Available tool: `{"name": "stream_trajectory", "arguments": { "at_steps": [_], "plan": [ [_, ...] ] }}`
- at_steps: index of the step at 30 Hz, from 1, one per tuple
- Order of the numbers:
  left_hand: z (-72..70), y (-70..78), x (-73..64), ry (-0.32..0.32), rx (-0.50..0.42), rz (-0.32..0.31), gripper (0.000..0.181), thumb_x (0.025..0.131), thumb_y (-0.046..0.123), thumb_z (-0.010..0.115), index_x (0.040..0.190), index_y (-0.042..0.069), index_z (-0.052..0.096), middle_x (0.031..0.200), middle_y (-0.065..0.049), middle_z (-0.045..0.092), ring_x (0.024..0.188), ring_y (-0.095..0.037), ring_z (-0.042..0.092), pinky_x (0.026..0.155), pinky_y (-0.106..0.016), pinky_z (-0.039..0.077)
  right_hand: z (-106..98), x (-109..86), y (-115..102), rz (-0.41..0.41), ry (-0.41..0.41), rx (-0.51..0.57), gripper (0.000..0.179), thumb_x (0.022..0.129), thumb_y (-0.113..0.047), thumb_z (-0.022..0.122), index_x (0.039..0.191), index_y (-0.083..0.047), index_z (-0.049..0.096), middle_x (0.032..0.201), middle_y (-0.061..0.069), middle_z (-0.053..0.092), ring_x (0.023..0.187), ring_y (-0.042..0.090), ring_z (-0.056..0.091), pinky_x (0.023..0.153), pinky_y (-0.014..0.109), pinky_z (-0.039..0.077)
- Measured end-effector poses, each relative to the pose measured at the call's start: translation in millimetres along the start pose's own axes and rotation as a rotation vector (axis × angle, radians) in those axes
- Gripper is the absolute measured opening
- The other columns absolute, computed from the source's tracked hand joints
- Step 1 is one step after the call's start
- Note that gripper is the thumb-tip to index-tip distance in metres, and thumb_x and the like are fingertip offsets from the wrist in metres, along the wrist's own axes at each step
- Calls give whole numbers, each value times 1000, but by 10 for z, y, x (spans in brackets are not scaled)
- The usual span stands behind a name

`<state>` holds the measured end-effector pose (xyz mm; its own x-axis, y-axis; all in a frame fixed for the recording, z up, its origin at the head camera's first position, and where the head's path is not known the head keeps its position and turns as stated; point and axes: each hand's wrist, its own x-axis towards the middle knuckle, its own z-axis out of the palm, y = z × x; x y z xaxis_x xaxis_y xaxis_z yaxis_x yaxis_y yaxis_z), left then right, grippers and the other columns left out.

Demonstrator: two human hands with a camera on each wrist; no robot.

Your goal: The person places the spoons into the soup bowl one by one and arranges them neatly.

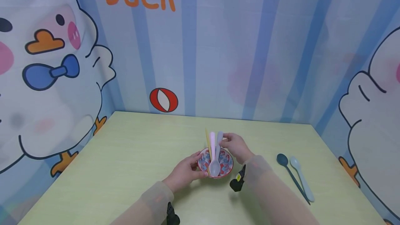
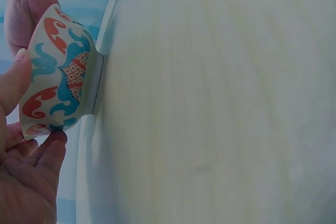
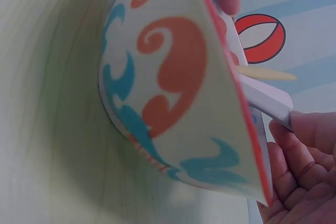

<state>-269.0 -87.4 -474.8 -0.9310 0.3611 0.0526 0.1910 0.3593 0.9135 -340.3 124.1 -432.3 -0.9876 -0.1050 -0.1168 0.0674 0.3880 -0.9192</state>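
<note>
A patterned bowl (image 1: 225, 166) with a red rim stands on the table in front of me. My left hand (image 1: 186, 172) holds its left side, thumb near the rim and fingers against the outer wall in the left wrist view. Inside the bowl lean a pale grey-lavender spoon (image 1: 214, 168), a pink handle (image 1: 213, 141) and a thin yellow handle (image 1: 207, 141). My right hand (image 1: 236, 146) pinches the grey-lavender spoon's handle (image 3: 269, 100) between thumb and fingers, above the bowl's far edge. The lower ends of the pink and yellow pieces are mostly hidden.
To the right on the pale wooden table (image 1: 131, 159) lie a dark teal spoon (image 1: 282, 160) and a light blue spoon (image 1: 295, 163), close together. A striped curtain with duck drawings (image 1: 218, 44) rises behind the table's back edge.
</note>
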Motion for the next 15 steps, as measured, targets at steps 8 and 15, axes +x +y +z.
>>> {"name": "stream_trajectory", "arguments": {
  "at_steps": [8,15],
  "plan": [
    [-4,1,-7,-1,-13,2,75,84,20,76,148,12,38,156,-4,28,122,-23,52,99,-37,45,40,8,23,33,0,8,49,95,-15,61,140,-2,47,114,15,62,106,28,59,95,46,46],
    [-3,-3,-4,4,-1,-1,75,84,22,76,148,13,38,157,-4,27,123,-24,52,100,-38,44,52,11,55,19,-9,3,48,94,-13,62,138,0,48,114,16,64,104,26,62,94,45,48]
  ]
}}
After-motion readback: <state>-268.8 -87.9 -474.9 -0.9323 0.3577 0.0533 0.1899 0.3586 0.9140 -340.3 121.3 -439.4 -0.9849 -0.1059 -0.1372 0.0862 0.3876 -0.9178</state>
